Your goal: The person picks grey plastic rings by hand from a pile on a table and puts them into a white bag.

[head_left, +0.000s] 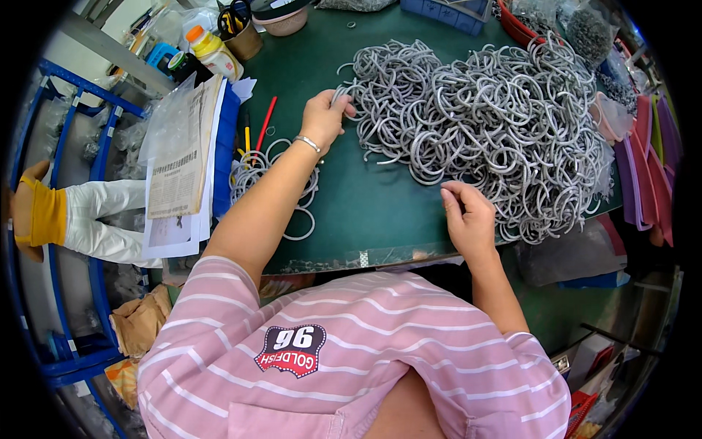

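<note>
A large heap of grey, ribbed-looking rings [482, 102] covers the right part of the green table. At the heap's left edge, my left hand [324, 123] is closed, with a grey ring [339, 94] pinched in its fingertips. My right hand [470, 219] is at the heap's near edge, thumb and fingers curled together. Whether anything small is in its fingertips cannot be made out. Beside my left forearm lies a smaller group of grey rings [248, 180], partly hidden by the arm; one single ring [299, 224] sticks out toward me.
Red and yellow pens [265, 123] lie left of my arm, beside a blue bin [225, 146] with papers. A bottle [213, 53] and a cup with scissors [243, 42] stand far left. Foam sheets [643, 161] are at right. Another person [88, 219] stands by blue shelves.
</note>
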Tool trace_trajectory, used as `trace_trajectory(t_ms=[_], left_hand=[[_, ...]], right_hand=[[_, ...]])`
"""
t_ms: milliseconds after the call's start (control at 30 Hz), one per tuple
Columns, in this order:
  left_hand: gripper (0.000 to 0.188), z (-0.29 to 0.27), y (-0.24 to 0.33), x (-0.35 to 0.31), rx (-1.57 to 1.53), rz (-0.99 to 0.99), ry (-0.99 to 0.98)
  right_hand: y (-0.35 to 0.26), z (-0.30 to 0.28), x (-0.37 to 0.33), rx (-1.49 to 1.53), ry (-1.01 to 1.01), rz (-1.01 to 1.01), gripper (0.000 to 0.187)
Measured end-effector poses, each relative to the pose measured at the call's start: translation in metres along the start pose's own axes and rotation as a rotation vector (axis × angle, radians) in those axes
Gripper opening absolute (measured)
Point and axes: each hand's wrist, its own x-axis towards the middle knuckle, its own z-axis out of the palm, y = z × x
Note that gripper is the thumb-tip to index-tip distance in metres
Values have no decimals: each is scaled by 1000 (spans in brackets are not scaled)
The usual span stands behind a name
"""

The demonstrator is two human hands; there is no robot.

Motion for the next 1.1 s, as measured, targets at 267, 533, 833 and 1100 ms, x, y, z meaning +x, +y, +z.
trace_trajectory(t_ms=[267,533,833,1100], left_hand=[[17,-3,14,1,682,413,60],[16,17,16,-33,-392,-257,-20],[26,-9,2,8,70,-22,165],[23,11,73,3,531,626,-21]], right_hand=[[-35,35,40,-133,-196,-502,18],[-39,71,83,-575,-354,-667,19],[-32,58,77,-639,-354,-643,11],[-35,69,85,-726,-470,-636,9]])
